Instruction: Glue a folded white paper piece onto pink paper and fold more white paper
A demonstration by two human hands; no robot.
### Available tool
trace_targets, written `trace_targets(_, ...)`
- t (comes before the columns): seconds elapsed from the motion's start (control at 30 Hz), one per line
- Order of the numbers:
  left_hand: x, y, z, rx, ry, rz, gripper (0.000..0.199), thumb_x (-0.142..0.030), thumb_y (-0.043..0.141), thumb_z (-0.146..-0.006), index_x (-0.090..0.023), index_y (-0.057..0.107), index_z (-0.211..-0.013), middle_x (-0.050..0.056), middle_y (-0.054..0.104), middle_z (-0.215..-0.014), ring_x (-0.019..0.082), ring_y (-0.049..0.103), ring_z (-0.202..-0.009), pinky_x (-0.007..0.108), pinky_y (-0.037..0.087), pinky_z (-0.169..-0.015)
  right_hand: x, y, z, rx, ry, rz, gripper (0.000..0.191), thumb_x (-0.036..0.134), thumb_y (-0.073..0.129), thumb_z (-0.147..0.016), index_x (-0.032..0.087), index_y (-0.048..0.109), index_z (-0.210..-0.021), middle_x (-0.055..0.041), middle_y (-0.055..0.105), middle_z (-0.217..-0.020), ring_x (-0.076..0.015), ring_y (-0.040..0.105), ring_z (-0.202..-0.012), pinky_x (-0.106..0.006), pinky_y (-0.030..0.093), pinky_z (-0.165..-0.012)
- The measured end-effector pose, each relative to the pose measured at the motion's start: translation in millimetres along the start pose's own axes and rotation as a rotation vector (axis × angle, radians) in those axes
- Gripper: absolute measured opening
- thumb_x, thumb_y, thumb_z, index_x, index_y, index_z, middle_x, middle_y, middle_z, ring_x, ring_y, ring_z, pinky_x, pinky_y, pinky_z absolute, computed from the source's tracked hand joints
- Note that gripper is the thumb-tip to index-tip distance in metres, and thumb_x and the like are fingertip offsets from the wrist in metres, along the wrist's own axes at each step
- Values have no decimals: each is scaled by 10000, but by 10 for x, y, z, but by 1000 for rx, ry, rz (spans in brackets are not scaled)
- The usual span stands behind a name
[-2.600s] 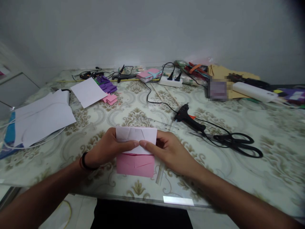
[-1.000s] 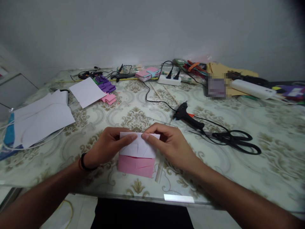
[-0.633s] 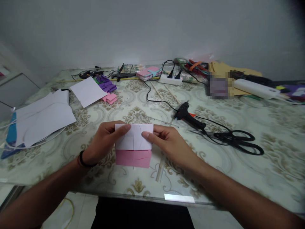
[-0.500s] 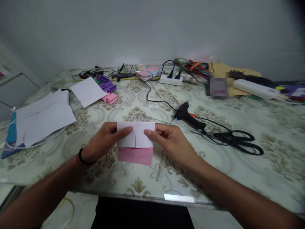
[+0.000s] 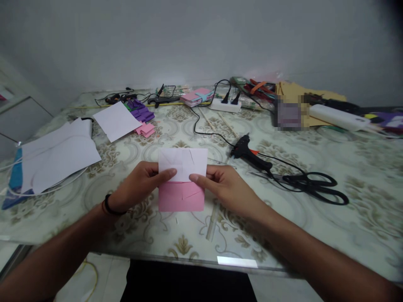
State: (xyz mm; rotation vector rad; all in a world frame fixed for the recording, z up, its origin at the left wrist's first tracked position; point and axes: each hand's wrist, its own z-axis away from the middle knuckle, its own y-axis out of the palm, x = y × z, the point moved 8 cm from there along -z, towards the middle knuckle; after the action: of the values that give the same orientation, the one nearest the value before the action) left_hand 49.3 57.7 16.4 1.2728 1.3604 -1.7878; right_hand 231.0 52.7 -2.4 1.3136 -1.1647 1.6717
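apparently checking folds: pinching the paper (image 5: 170, 199) at its sides with left hand (image 5: 138, 182) and right hand (image 5: 231, 188), over the table (image 5: 195, 247); calling for a level hold before any further creasing.

I'd call this a home craft space: flowery counter (image 5: 371, 180), papers (image 5: 59, 157) at nine o'clock, glue gun (image 5: 253, 158) at two.

Two bare hands, the left hand (image 5: 143, 184) and the right hand (image 5: 225, 186), hold a folded white-and-pink paper piece (image 5: 181, 198) above a floral-patterned surface (image 5: 132, 147), near a black glue gun (image 5: 251, 156) and black-handled scissors (image 5: 307, 183).
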Motion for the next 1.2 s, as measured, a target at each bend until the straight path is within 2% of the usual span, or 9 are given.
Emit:
trace_targets(0.17,-13,-21,1,-18,3,53,503,-526,643,-928,-141,628,-606,-18,541,-582,98,439,-550,220,366,-521,23,13,-2,27,-9,-98,365,518,691,-890,163,772,-883,-40,757,-834,-182,631,-713,-278,452,-624)
trace_targets(0.33,-39,-6,41,-43,48,17,476,-528,639,-934,-144,672,-655,-6,579,-616,118,475,-581,234,370,-528,-24,59,31,44,40,-185,381,527,762,-840,166,801,-955,-59,792,-909,-200,682,-758,-301,497,-675)
trace_targets(0.53,-16,71,76,-21,19,18,490,-555,649,-918,-150,665,-644,3,602,-615,141,520,-601,243,388,-527,-33,119,51,52,36,-215,391,480,818,-807,189,817,-1067,-81,813,-1039,-247,732,-905,-353,552,-797)
trace_targets(0.73,-55,119,73,66,26,138,444,-508,600,-971,-153,644,-707,8,592,-680,137,529,-653,249,432,-594,-54,48,63,-33,62,-159,376,468,810,-806,166,826,-1029,-101,820,-1002,-254,733,-823,-354,553,-722)
trace_targets(0.8,-110,88,71,39,62,135,440,-462,611,-977,-156,594,-661,-12,547,-645,115,493,-618,234,407,-579,-52,17,67,-55,68,-175,379,490,812,-803,167,825,-1002,-92,817,-974,-236,717,-785,-332,533,-690)
trace_targets(0.93,-191,9,79,-48,132,83,453,-403,612,-986,-161,539,-611,-30,518,-600,96,454,-573,223,379,-557,-31,-22,52,-56,54,-228,441,595,740,-845,159,777,-791,-46,754,-758,-172,610,-637,-287,445,-600)
trace_targets(1.03,-164,-14,82,-72,135,95,447,-409,622,-983,-159,563,-618,-23,533,-616,104,466,-596,231,389,-581,-4,-52,35,-58,17,-251,456,608,749,-825,165,734,-718,-24,698,-705,-165,569,-646,-294,433,-626)
trace_targets(1.2,-68,-12,67,-71,83,161,380,-471,656,-953,-152,676,-746,7,605,-726,139,517,-694,251,416,-627,9,-25,40,-28,9,-167,499,624,731,-829,169,653,-637,8,574,-620,-138,475,-604,-284,371,-599)
